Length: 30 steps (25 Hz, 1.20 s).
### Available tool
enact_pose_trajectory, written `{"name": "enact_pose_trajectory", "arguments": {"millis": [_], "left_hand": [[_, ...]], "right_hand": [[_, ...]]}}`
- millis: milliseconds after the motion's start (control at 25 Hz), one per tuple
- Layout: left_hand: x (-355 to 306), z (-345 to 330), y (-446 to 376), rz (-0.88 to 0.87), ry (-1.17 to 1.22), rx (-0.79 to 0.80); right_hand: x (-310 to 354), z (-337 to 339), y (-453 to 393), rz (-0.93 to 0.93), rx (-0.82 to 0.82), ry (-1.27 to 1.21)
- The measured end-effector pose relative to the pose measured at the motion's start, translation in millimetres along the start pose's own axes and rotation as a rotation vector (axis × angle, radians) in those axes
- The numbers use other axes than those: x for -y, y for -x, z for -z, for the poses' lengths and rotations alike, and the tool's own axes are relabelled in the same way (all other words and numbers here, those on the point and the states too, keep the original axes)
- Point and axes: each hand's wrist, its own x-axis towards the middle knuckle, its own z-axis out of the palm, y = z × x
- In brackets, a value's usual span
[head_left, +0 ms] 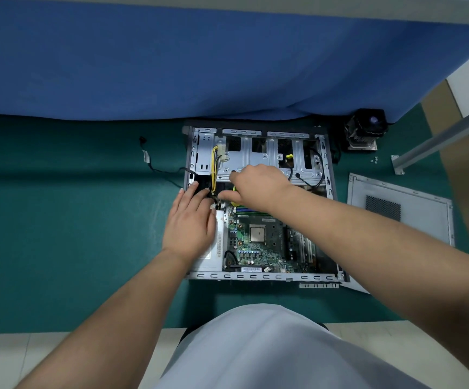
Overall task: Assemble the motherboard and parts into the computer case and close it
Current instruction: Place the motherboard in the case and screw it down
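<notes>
I see the green tabletop (73,220) running up to a blue cloth (199,57) at the far edge. On it lies the computer case (258,276), open side up, with its drive cage (255,155) at the far end. The case's grey side panel (401,214) lies flat just to its right, apart from it. The motherboard (258,248) sits inside the near half of the case, its processor (257,233) bare. Beside it on the left is the silver power supply (217,248).

My left hand (191,226) rests on the power supply's far end, fingers fairly straight and reaching toward the cable bundle (214,175) of yellow and black wires. My right hand (258,183) reaches across over the middle of the case, fingers curled down at the same wires; I cannot tell whether its grip holds anything.

A cooler with fan (366,130) stands past the case's far right corner. A loose black cable (154,167) trails off to the left. A few small screws (374,160) lie near a metal table leg (438,144).
</notes>
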Motion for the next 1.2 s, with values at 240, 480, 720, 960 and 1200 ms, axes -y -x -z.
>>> {"name": "enact_pose_trajectory", "arguments": {"millis": [240, 480, 720, 960, 1200], "left_hand": [[-0.6, -1.5, 40.5, -0.134, -0.109, 0.058], [-1.7, -5.5, 45.7, -0.098, -0.126, 0.005], [1.2, -8.1, 46.1, -0.107, -0.128, -0.004], [1.0, -7.4, 45.7, -0.1, -0.124, 0.0], [1.0, -4.7, 46.2, -0.094, -0.122, 0.008]], "right_hand": [[-10.1, -3.0, 8.0, 0.182, 0.038, 0.005], [-8.3, 0.2, 2.7, 0.133, 0.032, -0.056], [5.6, 5.3, -0.4, -0.019, 0.004, 0.019], [-8.6, 5.2, 8.7, 0.186, 0.086, -0.012], [-6.4, -2.4, 2.6, 0.048, -0.014, -0.063]]}}
